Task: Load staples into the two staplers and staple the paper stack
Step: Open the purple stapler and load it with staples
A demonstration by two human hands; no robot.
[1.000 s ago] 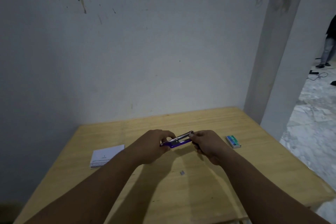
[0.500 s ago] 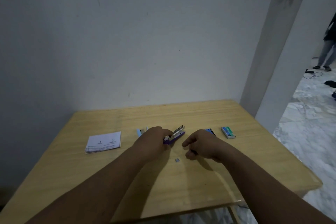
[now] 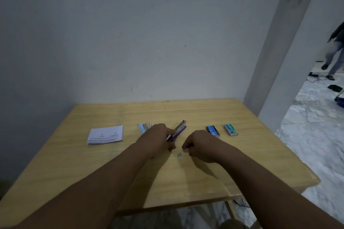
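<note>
My left hand (image 3: 156,140) grips the rear of a purple stapler (image 3: 180,128) that lies opened on the wooden table (image 3: 214,176), its metal staple rail raised and pointing away to the right. A short strip of staples (image 3: 179,154) lies on the table between my hands. My right hand (image 3: 202,146) hovers just right of the strip with its fingers curled, and I see nothing in it. A light blue stapler (image 3: 142,128) lies behind my left hand, partly hidden. The white paper stack (image 3: 105,135) sits to the left.
A blue staple box (image 3: 213,131) and a green staple box (image 3: 231,129) lie right of my right hand. The table stands against a white wall with a pillar at its right corner. A person (image 3: 336,54) walks on the marble floor beyond.
My right hand let go of the purple stapler and dropped toward the loose staple strip. My left hand lowered the stapler to the table. The view tilted down.
</note>
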